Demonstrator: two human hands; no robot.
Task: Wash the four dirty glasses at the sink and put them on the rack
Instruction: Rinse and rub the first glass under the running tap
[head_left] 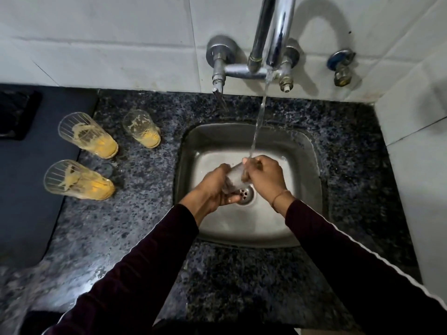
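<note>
Speckled dark granite counter point(150, 238), white tiled wall behind, small steel sink point(307, 165) set in. Tap point(278, 32) running; water stream point(260, 119) falls onto the hands over the drain point(245, 193).

Glass in hand point(235, 176): clear, held over the basin between both hands, tilted, rim toward the stream. Left hand point(212, 187) wraps its fingers round the lower body and base. Right hand point(266, 176) curls at the rim end; fingers seem to reach inside to rub, though water and blur hide them.

Three dirty glasses point(88, 135) point(142, 129) point(77, 180) stand upright on the counter left of the sink, apart from one another, yellow residue in the bottoms and streaks up the walls. No rack in view.

Handling judgement: thin rigid glass, light, slick when wet, breakable against steel basin or tap. Best held round the body with a full wrap, low over the sink, not pinched by the rim. First of four in progress.
</note>
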